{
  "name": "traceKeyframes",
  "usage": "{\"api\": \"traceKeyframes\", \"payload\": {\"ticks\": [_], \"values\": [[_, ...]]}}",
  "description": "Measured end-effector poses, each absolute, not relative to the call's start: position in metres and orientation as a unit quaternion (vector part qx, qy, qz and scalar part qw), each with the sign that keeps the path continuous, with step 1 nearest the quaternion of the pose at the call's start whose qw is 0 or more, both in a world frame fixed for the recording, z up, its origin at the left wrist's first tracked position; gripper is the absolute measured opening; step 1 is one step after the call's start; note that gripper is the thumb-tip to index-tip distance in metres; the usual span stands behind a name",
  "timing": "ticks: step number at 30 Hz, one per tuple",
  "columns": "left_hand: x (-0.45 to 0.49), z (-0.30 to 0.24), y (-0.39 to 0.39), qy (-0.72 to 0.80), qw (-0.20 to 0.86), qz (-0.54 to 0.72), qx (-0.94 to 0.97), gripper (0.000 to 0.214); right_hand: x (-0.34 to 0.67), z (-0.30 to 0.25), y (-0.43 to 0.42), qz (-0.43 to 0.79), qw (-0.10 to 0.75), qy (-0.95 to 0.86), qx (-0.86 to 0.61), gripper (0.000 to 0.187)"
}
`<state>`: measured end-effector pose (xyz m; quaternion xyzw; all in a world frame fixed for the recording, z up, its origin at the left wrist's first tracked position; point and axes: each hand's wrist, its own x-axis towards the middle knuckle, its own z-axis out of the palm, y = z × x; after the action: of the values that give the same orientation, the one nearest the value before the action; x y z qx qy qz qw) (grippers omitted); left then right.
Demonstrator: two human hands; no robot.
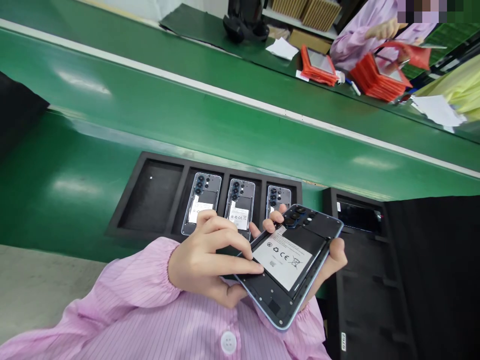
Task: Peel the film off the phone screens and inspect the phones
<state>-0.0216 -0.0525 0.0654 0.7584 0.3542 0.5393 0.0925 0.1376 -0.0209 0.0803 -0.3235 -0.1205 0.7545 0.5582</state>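
An open-backed smartphone (288,250) with a white-labelled battery and bare dark frame lies tilted in front of my chest. My right hand (333,260) holds it from beneath, thumb on the right edge and fingertips curling over the left edge near the cameras. Over its lower left side, my left hand (210,255) is bent with fingertips on the battery's lower edge and the thumb at the phone's edge. Behind my hands, a black foam tray (150,195) carries three similar phones, among them a middle phone (240,207), partly hidden by my fingers.
At right stands another black tray (352,270) with a dark-screened phone (358,216) in its top slot. A white rail (225,92) crosses the green bench (180,112). Beyond it, a co-worker's hand (384,30) is near stacks of red sleeves (378,80).
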Motion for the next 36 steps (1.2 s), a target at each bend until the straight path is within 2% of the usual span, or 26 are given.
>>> {"api": "traceKeyframes", "payload": {"ticks": [4, 17, 22, 27, 32, 36], "values": [[-0.022, 0.067, -0.053, 0.364, 0.089, 0.539, 0.755, 0.012, 0.142, 0.071, -0.017, 0.795, 0.511, -0.090, -0.312, 0.070], [-0.019, 0.065, -0.053, 0.349, 0.069, 0.537, 0.765, 0.028, 0.135, 0.071, -0.018, 0.808, 0.499, -0.038, -0.311, 0.071], [-0.016, 0.065, -0.055, 0.357, 0.083, 0.555, 0.747, 0.031, 0.137, 0.080, -0.021, 0.769, 0.557, -0.106, -0.295, 0.065], [-0.020, 0.068, -0.054, 0.352, 0.106, 0.537, 0.759, 0.031, 0.125, 0.102, -0.032, 0.657, 0.662, -0.107, -0.344, 0.059], [-0.023, 0.070, -0.052, 0.354, 0.104, 0.534, 0.761, 0.032, 0.115, 0.100, -0.043, 0.568, 0.730, -0.180, -0.334, 0.063], [-0.023, 0.070, -0.051, 0.351, 0.108, 0.536, 0.760, 0.031, 0.116, 0.096, -0.045, 0.539, 0.744, -0.201, -0.340, 0.070]]}}
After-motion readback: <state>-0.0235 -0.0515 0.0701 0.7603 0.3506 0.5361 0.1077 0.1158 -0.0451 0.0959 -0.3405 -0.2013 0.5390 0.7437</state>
